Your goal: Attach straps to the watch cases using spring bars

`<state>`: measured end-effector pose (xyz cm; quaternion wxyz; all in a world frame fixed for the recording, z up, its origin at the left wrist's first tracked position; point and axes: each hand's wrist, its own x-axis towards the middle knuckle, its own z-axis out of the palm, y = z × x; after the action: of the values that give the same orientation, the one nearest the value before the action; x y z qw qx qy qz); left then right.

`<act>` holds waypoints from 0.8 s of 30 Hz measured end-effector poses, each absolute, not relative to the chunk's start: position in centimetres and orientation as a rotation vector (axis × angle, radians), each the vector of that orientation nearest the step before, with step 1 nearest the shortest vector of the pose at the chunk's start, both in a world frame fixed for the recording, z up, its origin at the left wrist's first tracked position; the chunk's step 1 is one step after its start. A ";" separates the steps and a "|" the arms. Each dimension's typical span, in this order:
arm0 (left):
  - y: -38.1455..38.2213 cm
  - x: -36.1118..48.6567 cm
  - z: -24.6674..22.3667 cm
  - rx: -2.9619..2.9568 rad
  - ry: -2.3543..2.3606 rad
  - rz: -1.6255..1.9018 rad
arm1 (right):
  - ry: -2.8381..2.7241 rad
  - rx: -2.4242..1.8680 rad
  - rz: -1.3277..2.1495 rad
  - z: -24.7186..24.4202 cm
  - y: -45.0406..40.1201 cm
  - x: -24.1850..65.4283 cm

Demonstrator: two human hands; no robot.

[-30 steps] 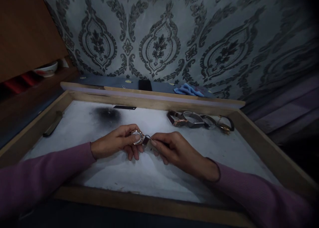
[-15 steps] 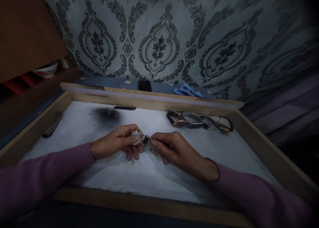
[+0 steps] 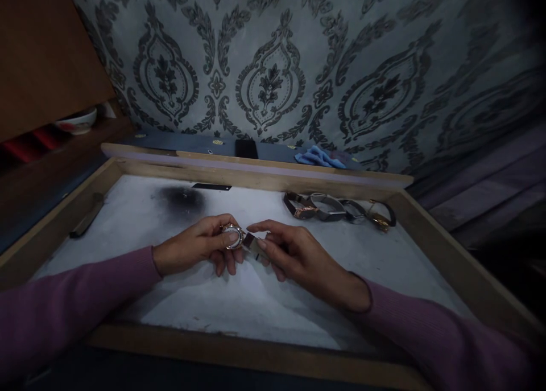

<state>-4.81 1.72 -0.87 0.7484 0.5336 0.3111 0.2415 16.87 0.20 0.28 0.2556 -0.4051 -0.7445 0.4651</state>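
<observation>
In the head view, my left hand (image 3: 205,246) is closed around a round wristwatch (image 3: 232,237) with a shiny metal case, its thumb lying over the face. A strap (image 3: 251,242), dark brown near the case and paler farther along, runs from the watch toward the other side. My right hand (image 3: 294,254) pinches this strap between thumb and curled fingers, with the index finger stretched out above it. The far end of the strap is hidden behind the right fingers. Both hands are above the white surface of a wooden-framed tray (image 3: 239,345).
Several wristwatches (image 3: 328,207) lie in a row at the tray's back right. A flat black strip (image 3: 212,186) lies at the back, and a long dark tool (image 3: 87,215) at the left. Behind the rim are a black object (image 3: 246,148) and a blue cloth (image 3: 319,156).
My right index finger has lifted and straightened away from the thumb. More of the strap's pale length now shows between the hands. The left hand keeps its hold on the watch.
</observation>
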 end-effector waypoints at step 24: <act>1.5 -4.5 -0.6 1.184 0.706 0.571 | -1.948 -1.050 1.303 0.8 0.1 16.8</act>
<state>-4.47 1.48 -0.60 0.7345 0.5385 0.3211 0.2598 16.75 0.12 0.83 0.2829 -0.3922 -0.7275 0.4867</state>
